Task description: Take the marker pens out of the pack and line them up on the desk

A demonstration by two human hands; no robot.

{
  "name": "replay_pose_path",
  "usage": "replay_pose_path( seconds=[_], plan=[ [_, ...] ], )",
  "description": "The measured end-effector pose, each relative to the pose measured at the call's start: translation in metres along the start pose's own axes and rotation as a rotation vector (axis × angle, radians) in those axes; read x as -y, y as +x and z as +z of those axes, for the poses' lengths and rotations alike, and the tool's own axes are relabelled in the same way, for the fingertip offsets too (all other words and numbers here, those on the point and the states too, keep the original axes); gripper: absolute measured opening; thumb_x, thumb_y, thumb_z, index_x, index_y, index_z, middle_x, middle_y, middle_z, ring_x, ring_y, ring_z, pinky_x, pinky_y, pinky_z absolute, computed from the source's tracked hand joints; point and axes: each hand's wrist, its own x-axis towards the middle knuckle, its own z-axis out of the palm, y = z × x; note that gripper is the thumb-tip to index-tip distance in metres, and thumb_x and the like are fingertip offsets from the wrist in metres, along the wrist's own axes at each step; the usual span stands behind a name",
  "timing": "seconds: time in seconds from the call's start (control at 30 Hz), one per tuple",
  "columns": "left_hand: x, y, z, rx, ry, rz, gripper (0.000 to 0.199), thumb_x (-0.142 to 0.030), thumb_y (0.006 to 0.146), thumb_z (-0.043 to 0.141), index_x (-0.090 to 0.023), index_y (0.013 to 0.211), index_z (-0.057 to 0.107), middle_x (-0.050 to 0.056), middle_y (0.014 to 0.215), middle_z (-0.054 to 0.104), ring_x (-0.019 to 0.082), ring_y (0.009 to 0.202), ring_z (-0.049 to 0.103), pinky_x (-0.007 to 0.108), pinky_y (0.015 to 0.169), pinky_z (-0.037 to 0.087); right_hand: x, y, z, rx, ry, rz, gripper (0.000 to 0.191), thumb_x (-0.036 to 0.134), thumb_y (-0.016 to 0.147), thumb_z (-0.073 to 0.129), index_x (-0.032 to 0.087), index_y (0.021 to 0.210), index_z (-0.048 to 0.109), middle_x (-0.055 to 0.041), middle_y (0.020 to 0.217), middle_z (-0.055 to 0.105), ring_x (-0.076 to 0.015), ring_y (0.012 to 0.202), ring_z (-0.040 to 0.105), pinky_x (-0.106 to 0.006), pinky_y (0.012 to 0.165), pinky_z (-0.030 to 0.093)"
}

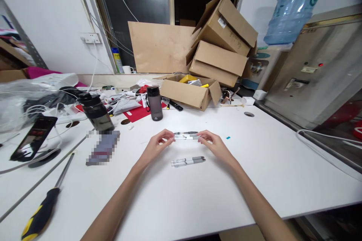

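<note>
At your nine o'clock a black phone [33, 137] lies face up on the white table [283, 165], with white cables tangled behind it. Down at your eight o'clock a screwdriver [46, 205] with a yellow and black handle rests at the table's near edge, its shaft pointing up toward the middle. At ten o'clock stands a dark bottle [96, 112], tilted in the wide view, and near eleven o'clock a smaller smoky grey bottle [155, 103] stands upright on a red mat [138, 115].

Straight ahead at twelve o'clock, your left hand [156, 146] pinches the left end of a clear and grey pen [186, 135] with its fingertips, and your right hand [212, 144] pinches the right end. The hands are apart, the pen stretched level between them just above the table. A second pen [188, 161] of the same kind lies flat on the table just nearer to you, between your wrists, touched by neither hand.

Beyond the hands at one o'clock an open cardboard box [189, 92] sits on the table, with two more boxes stacked crookedly behind it. At two o'clock a blue water jug [295, 9] stands upside down on its dispenser, beside a grey cabinet [316, 71].
</note>
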Motion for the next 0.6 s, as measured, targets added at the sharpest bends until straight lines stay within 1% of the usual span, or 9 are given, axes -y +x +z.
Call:
replay_pose_path(
  seconds=[0.07,0.2,0.27,0.33,0.4,0.5,0.6],
  plan=[
    [0.002,-0.001,-0.004,0.088,0.082,-0.022,0.027,-0.043,0.093,0.06,-0.024,0.109,0.07,0.004,0.099,0.072,0.021,0.092,0.066,0.029,0.076,0.047,-0.003,-0.002,-0.003,0.08,-0.009,0.023,0.021,0.039,0.093,0.06,0.023,0.103,0.069,-0.0029,0.095,0.071,-0.0206,0.091,0.065,-0.031,0.083,0.046],
    [0.007,-0.005,-0.011,0.256,0.184,-0.03,0.027,-0.046,0.092,0.06,-0.026,0.101,0.075,0.004,0.107,0.073,0.022,0.094,0.065,0.029,0.077,0.047,-0.008,-0.006,-0.004,0.184,-0.079,0.027,0.018,0.035,0.091,0.061,0.021,0.096,0.071,-0.0038,0.096,0.07,-0.0195,0.087,0.063,-0.03,0.078,0.046],
    [0.01,-0.007,-0.012,0.314,0.215,-0.022,0.027,-0.046,0.091,0.06,-0.027,0.1,0.076,0.004,0.106,0.072,0.022,0.093,0.063,0.029,0.078,0.047,-0.01,-0.007,-0.004,0.221,-0.103,0.051,0.018,0.033,0.089,0.062,0.02,0.095,0.072,-0.004,0.094,0.07,-0.0187,0.083,0.062,-0.03,0.074,0.047],
    [0.012,-0.008,-0.013,0.352,0.231,-0.012,0.026,-0.046,0.089,0.062,-0.027,0.099,0.078,0.005,0.102,0.07,0.022,0.092,0.062,0.029,0.079,0.047,-0.012,-0.007,-0.002,0.255,-0.128,0.095,0.017,0.031,0.087,0.063,0.019,0.094,0.073,-0.0038,0.09,0.07,-0.0182,0.079,0.061,-0.029,0.071,0.047],
    [0.015,-0.008,-0.012,0.381,0.23,0.004,0.026,-0.047,0.088,0.065,-0.027,0.097,0.079,0.005,0.098,0.069,0.022,0.09,0.06,0.029,0.079,0.047,-0.014,-0.007,-0.002,0.284,-0.149,0.124,0.016,0.029,0.085,0.063,0.019,0.093,0.074,-0.0038,0.089,0.071,-0.0184,0.079,0.062,-0.03,0.071,0.048],
    [0.02,-0.008,-0.012,0.409,0.218,0.027,0.025,-0.047,0.086,0.067,-0.027,0.095,0.08,0.005,0.095,0.068,0.021,0.089,0.06,0.029,0.079,0.047,-0.015,-0.007,-0.001,0.303,-0.154,0.128,0.016,0.025,0.084,0.062,0.02,0.093,0.075,-0.0046,0.094,0.072,-0.0195,0.084,0.064,-0.03,0.074,0.049],
    [0.023,-0.008,-0.011,0.439,0.203,0.034,0.024,-0.045,0.085,0.068,-0.027,0.095,0.08,0.005,0.095,0.068,0.022,0.091,0.06,0.029,0.082,0.047,-0.016,-0.007,-0.002,0.318,-0.155,0.111,0.017,0.024,0.083,0.062,0.021,0.092,0.075,-0.0047,0.096,0.073,-0.0201,0.086,0.065,-0.031,0.077,0.05]
  ],
)
